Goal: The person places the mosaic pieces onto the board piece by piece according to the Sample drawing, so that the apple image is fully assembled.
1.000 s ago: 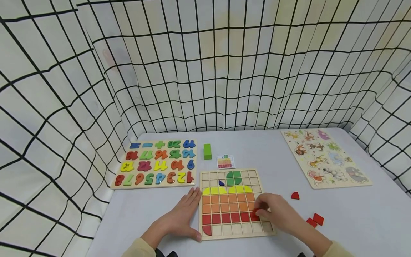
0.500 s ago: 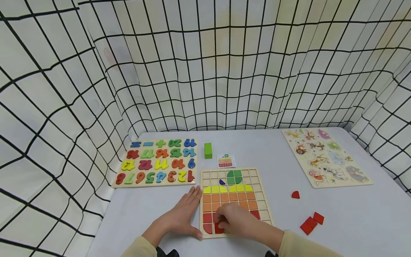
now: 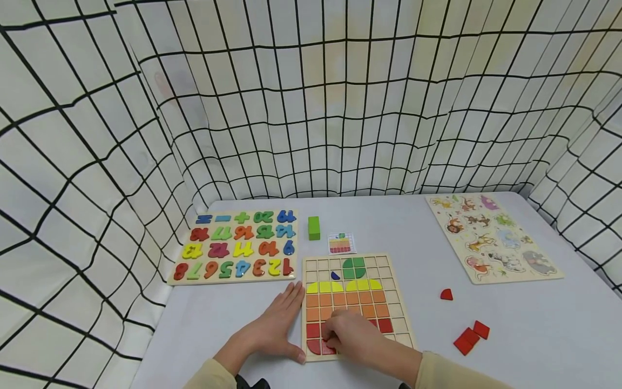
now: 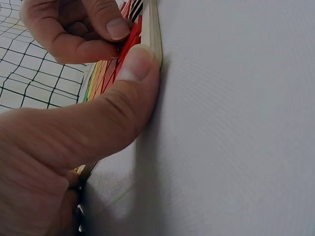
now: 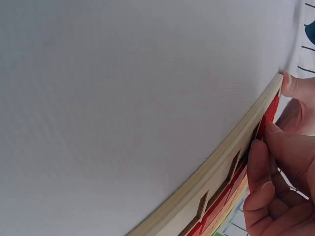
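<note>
A wooden grid board lies in front of me, filled with coloured tiles: green at the top, then yellow, orange and red. My left hand lies flat along its left edge, fingers stretched and thumb against the near left corner. Over the lower red rows, my right hand has its fingers curled, thumb and fingertips at a red square tile in the bottom row. This tile is beside the red quarter-round tile in the corner. The right hand hides part of the red rows.
To the right lie several loose red square tiles and a red quarter-round tile. Behind the board are a pattern card and a green block. A number puzzle is left, an animal puzzle right. Black netting surrounds the table.
My right hand moved from the board's right side to its lower left with a red square tile, which now looks lower in its cell. My left hand stayed put.
</note>
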`<state>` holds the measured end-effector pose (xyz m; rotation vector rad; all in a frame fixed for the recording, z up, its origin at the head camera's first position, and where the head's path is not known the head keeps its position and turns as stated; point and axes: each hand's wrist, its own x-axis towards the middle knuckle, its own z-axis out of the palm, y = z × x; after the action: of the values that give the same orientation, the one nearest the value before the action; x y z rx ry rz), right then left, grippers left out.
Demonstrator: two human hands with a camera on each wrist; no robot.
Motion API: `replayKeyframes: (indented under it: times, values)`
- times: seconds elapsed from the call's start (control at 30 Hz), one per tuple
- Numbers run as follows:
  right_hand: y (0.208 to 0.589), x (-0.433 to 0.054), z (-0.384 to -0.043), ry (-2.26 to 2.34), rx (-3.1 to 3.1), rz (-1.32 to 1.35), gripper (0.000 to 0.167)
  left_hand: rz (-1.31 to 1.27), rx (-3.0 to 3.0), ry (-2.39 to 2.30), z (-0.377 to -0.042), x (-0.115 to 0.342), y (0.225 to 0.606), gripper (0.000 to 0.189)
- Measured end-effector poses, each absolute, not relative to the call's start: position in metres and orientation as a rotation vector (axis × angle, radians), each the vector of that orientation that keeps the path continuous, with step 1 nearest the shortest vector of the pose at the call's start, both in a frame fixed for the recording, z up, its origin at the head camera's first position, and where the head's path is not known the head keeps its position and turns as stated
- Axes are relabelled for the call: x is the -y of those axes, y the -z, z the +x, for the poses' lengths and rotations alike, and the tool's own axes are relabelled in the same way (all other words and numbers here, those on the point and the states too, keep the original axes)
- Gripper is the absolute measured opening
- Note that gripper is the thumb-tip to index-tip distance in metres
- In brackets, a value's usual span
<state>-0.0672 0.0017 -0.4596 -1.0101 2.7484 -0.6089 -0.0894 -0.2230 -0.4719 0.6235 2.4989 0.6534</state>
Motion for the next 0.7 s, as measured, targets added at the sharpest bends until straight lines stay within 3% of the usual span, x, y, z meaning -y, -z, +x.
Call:
replayKeyframes:
  times: [0.3,0.53,0.7]
  values:
    - [0.441,-0.034,-0.071,0.744,-2.775,-0.756,0.008,0.621,-2.498,-0.658,-0.090,0.223,0.474,0.132]
    - [0.435,-0.133,-0.083,0.734,-2.797,-0.473,0.014,0.615,-2.496,-0.649,-0.090,0.221,0.473,0.133]
    - [0.442,-0.209,-0.079,0.675,-2.695,-0.512,0.021,0.607,-2.497,-0.639,-0.089,0.221,0.472,0.134]
